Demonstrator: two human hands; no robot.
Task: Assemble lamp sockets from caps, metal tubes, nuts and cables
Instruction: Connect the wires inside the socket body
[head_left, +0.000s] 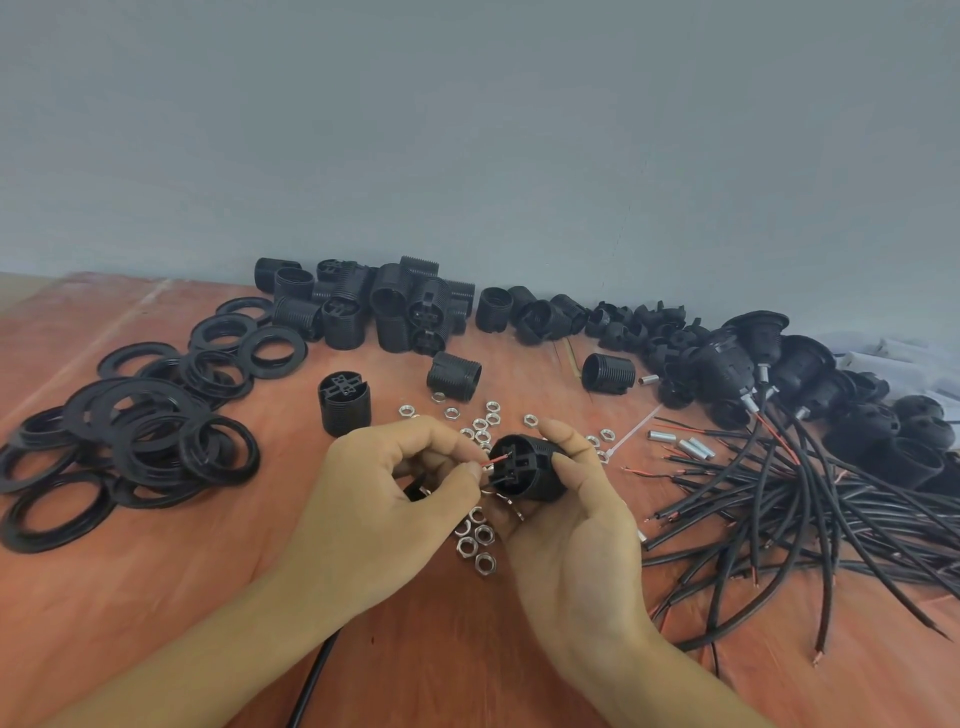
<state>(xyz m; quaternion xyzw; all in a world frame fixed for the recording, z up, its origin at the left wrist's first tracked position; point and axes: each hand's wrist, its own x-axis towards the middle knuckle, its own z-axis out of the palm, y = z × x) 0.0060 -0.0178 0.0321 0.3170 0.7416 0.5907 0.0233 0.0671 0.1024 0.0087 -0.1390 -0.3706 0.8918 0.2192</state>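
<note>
Crowding the socket are nuts, rings, cables.

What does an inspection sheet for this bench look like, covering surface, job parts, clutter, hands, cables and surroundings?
Surface: reddish-brown wooden tabletop, parts spread across it.
Job's things: black threaded plastic socket body in hand; black threaded shells piled at back; flat black plastic rings left; silver hex nuts centre; short silver metal tubes right; wired black sockets far right.
Clutter: thin white strip beside the nuts, kind unclear.
Hands: left hand pinches thin red wire at the socket body's end; right hand grips the body.
Cables: loose black cables with bared ends, right.
Surroundings: plain grey wall.
</note>
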